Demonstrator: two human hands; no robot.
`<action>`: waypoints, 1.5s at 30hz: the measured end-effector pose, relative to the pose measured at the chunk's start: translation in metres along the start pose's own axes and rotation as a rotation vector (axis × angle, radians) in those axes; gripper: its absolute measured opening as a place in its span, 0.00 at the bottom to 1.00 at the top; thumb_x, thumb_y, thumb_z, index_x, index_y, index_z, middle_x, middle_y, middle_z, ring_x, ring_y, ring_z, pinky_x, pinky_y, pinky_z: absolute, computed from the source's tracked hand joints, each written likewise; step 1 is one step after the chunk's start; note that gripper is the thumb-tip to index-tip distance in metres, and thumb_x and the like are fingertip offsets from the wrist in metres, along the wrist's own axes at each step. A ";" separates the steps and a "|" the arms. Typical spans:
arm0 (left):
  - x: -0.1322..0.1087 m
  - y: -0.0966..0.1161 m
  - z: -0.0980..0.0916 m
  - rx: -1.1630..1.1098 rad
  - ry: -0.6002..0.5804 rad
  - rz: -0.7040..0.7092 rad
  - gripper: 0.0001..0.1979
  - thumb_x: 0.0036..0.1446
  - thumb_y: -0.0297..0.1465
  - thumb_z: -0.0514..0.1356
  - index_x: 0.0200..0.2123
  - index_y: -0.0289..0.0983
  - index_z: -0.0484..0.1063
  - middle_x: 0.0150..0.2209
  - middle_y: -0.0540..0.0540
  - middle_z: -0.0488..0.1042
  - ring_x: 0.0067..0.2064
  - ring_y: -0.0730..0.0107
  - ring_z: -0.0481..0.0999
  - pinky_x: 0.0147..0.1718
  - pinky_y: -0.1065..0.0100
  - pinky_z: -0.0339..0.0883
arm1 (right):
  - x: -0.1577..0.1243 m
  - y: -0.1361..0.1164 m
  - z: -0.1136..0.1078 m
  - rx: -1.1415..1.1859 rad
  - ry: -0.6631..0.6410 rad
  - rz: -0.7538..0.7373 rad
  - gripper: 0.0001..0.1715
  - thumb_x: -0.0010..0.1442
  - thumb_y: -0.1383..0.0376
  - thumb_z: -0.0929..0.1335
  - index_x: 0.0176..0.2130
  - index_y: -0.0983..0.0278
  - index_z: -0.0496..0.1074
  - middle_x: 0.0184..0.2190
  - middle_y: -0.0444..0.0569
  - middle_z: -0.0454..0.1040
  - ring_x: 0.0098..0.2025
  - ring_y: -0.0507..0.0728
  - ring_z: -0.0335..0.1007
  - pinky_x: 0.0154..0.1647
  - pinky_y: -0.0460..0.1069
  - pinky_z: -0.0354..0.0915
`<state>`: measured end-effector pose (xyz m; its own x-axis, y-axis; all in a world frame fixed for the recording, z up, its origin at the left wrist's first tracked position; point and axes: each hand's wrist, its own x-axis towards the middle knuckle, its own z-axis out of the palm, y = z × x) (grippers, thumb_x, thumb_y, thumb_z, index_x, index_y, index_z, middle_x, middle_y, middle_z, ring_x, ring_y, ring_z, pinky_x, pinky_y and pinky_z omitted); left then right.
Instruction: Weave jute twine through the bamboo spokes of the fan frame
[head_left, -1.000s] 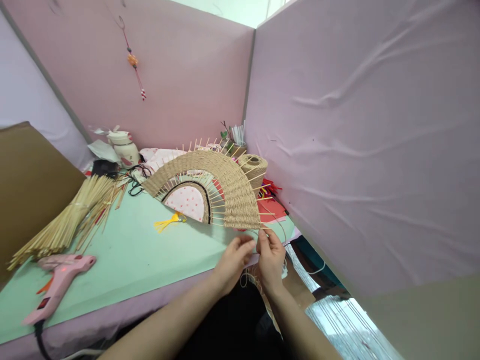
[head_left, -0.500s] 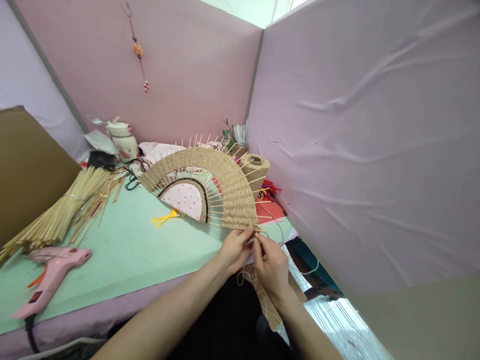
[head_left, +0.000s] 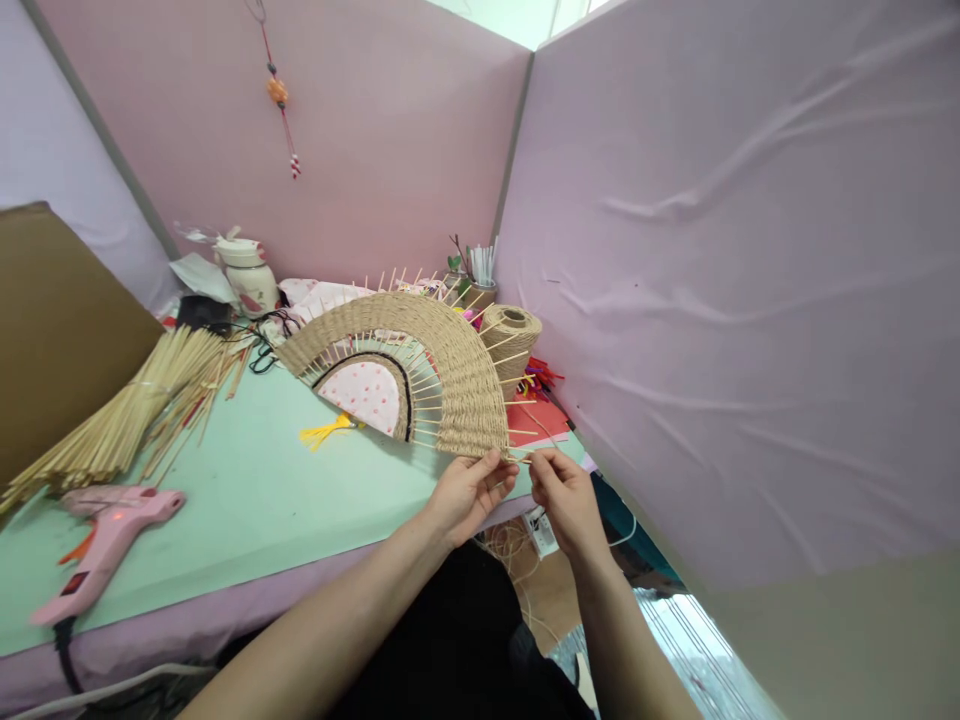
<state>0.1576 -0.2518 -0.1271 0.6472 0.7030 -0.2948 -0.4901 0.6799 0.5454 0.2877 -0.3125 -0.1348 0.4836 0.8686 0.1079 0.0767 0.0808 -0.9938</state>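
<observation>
A half-round woven fan piece [head_left: 450, 360] of tan cord on thin wooden sticks lies on the green table top [head_left: 247, 500], with a pink dotted centre [head_left: 364, 392]. My left hand [head_left: 469, 492] pinches the near right corner of the weave with closed fingers. My right hand [head_left: 564, 492] sits just right of it, fingers pinched on the tan cord [head_left: 525, 458] that runs from the last stick. The cord is thin and hard to follow past my fingers.
A spool of tan cord [head_left: 513, 332] stands behind the fan. A bundle of bamboo sticks [head_left: 127, 415] and a pink glue gun [head_left: 105, 540] lie at the left. A brown board [head_left: 52, 320], a jar [head_left: 247, 278] and pink partition walls [head_left: 712, 280] close in the table.
My right hand has drawn away to the right from my left hand, pulling the cord out sideways. My left hand stays on the fan's corner.
</observation>
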 end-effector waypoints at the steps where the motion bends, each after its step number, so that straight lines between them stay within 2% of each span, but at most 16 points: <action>1: -0.001 0.001 -0.001 -0.005 -0.009 -0.002 0.07 0.51 0.28 0.67 0.27 0.29 0.75 0.30 0.42 0.77 0.34 0.72 0.77 0.35 0.73 0.72 | 0.002 0.003 0.002 0.075 -0.052 0.065 0.18 0.55 0.51 0.68 0.30 0.64 0.69 0.17 0.37 0.57 0.17 0.47 0.47 0.18 0.44 0.47; 3: -0.003 0.003 -0.002 -0.012 -0.023 -0.012 0.07 0.53 0.28 0.65 0.29 0.28 0.75 0.31 0.40 0.78 0.35 0.71 0.78 0.36 0.73 0.73 | 0.004 0.005 0.005 0.108 -0.139 0.129 0.16 0.53 0.53 0.68 0.30 0.64 0.70 0.17 0.38 0.59 0.17 0.47 0.48 0.18 0.44 0.48; 4: -0.004 0.003 -0.003 -0.015 -0.027 -0.017 0.06 0.53 0.27 0.65 0.29 0.27 0.75 0.32 0.40 0.78 0.35 0.71 0.78 0.36 0.73 0.73 | 0.004 0.004 0.006 0.074 -0.174 0.122 0.14 0.53 0.55 0.68 0.30 0.65 0.71 0.18 0.39 0.62 0.19 0.48 0.53 0.20 0.44 0.52; 7: -0.007 0.005 -0.003 -0.014 -0.033 -0.030 0.06 0.55 0.26 0.63 0.32 0.27 0.76 0.33 0.40 0.78 0.34 0.74 0.78 0.36 0.74 0.73 | 0.004 -0.004 0.006 -0.032 -0.217 0.018 0.10 0.52 0.62 0.68 0.34 0.64 0.74 0.29 0.46 0.73 0.33 0.54 0.68 0.35 0.48 0.65; 9: -0.010 0.007 -0.003 -0.009 -0.030 -0.029 0.05 0.55 0.26 0.63 0.33 0.28 0.76 0.32 0.42 0.78 0.32 0.76 0.77 0.34 0.75 0.73 | 0.003 -0.008 0.005 -0.010 -0.245 -0.009 0.15 0.50 0.64 0.68 0.41 0.63 0.73 0.35 0.48 0.76 0.40 0.57 0.71 0.43 0.51 0.66; 11: -0.013 0.009 -0.001 0.003 -0.019 -0.029 0.05 0.55 0.26 0.64 0.33 0.29 0.76 0.31 0.43 0.77 0.31 0.77 0.76 0.33 0.76 0.73 | 0.001 -0.010 0.003 0.049 -0.309 0.018 0.22 0.49 0.65 0.69 0.46 0.62 0.71 0.38 0.49 0.76 0.39 0.57 0.71 0.41 0.52 0.67; 13: -0.016 0.010 0.000 0.015 -0.005 -0.030 0.04 0.54 0.26 0.64 0.32 0.29 0.76 0.29 0.44 0.76 0.30 0.78 0.76 0.30 0.78 0.72 | -0.001 -0.008 0.003 0.103 -0.361 0.050 0.25 0.49 0.64 0.70 0.48 0.62 0.69 0.37 0.50 0.75 0.34 0.56 0.71 0.32 0.49 0.66; 17: -0.019 0.009 -0.002 0.014 0.013 -0.017 0.05 0.51 0.27 0.66 0.32 0.30 0.76 0.32 0.44 0.77 0.30 0.79 0.75 0.28 0.80 0.70 | -0.004 -0.004 0.008 0.077 -0.259 0.007 0.18 0.53 0.58 0.70 0.43 0.63 0.72 0.32 0.47 0.74 0.25 0.51 0.64 0.23 0.45 0.59; 20: -0.021 0.008 -0.006 -0.002 -0.010 0.005 0.07 0.48 0.26 0.68 0.31 0.30 0.76 0.30 0.46 0.76 0.29 0.80 0.74 0.28 0.80 0.69 | -0.007 -0.007 0.013 -0.082 -0.178 -0.122 0.13 0.56 0.58 0.69 0.37 0.63 0.75 0.29 0.46 0.74 0.26 0.51 0.64 0.26 0.46 0.61; 23: -0.022 0.008 -0.008 -0.003 -0.038 0.010 0.08 0.44 0.24 0.70 0.30 0.28 0.76 0.28 0.47 0.74 0.29 0.81 0.73 0.30 0.80 0.69 | -0.011 -0.013 0.015 -0.188 -0.170 -0.205 0.12 0.59 0.59 0.67 0.40 0.62 0.75 0.33 0.47 0.75 0.33 0.54 0.68 0.33 0.47 0.64; 27: -0.025 0.010 -0.008 -0.010 0.012 0.054 0.08 0.43 0.21 0.69 0.30 0.30 0.76 0.30 0.47 0.75 0.30 0.80 0.73 0.32 0.78 0.69 | -0.015 -0.016 0.015 -0.224 -0.218 -0.223 0.13 0.60 0.60 0.65 0.42 0.62 0.74 0.37 0.49 0.76 0.40 0.57 0.70 0.41 0.49 0.65; 37: -0.031 0.012 -0.006 -0.039 0.011 0.022 0.07 0.47 0.17 0.64 0.33 0.29 0.76 0.33 0.44 0.76 0.32 0.79 0.75 0.34 0.78 0.70 | -0.020 -0.023 0.018 -0.259 -0.184 -0.247 0.14 0.61 0.59 0.65 0.43 0.62 0.75 0.37 0.49 0.78 0.40 0.58 0.73 0.42 0.50 0.68; 40: -0.044 0.019 -0.012 0.068 -0.003 -0.023 0.09 0.50 0.22 0.64 0.38 0.31 0.74 0.39 0.41 0.78 0.37 0.75 0.77 0.39 0.75 0.70 | -0.021 -0.025 0.020 -0.278 -0.175 -0.252 0.14 0.62 0.59 0.64 0.43 0.62 0.75 0.39 0.49 0.78 0.41 0.57 0.73 0.44 0.50 0.68; 42: -0.060 0.031 -0.022 0.246 0.004 -0.048 0.13 0.52 0.27 0.64 0.42 0.33 0.72 0.44 0.39 0.77 0.40 0.71 0.77 0.42 0.70 0.70 | -0.021 -0.025 0.020 -0.302 -0.173 -0.252 0.15 0.62 0.58 0.64 0.43 0.62 0.74 0.40 0.49 0.78 0.41 0.57 0.73 0.45 0.50 0.67; 43: -0.070 0.039 -0.029 0.371 0.028 -0.022 0.14 0.52 0.29 0.64 0.43 0.35 0.71 0.45 0.40 0.77 0.41 0.70 0.77 0.42 0.68 0.70 | -0.021 -0.024 0.019 -0.314 -0.172 -0.252 0.15 0.62 0.58 0.64 0.44 0.62 0.74 0.41 0.49 0.78 0.41 0.57 0.73 0.45 0.50 0.67; 45: -0.094 0.059 -0.047 0.675 0.118 0.218 0.14 0.53 0.34 0.63 0.42 0.36 0.71 0.44 0.42 0.76 0.42 0.67 0.76 0.42 0.66 0.70 | -0.020 -0.021 0.018 -0.335 -0.165 -0.250 0.16 0.62 0.57 0.64 0.44 0.62 0.74 0.41 0.49 0.78 0.42 0.57 0.73 0.45 0.50 0.67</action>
<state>0.0406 -0.2677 -0.1036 0.4897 0.8517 -0.1863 -0.1083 0.2714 0.9564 0.2605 -0.3231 -0.1162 0.2710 0.9109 0.3112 0.4650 0.1593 -0.8709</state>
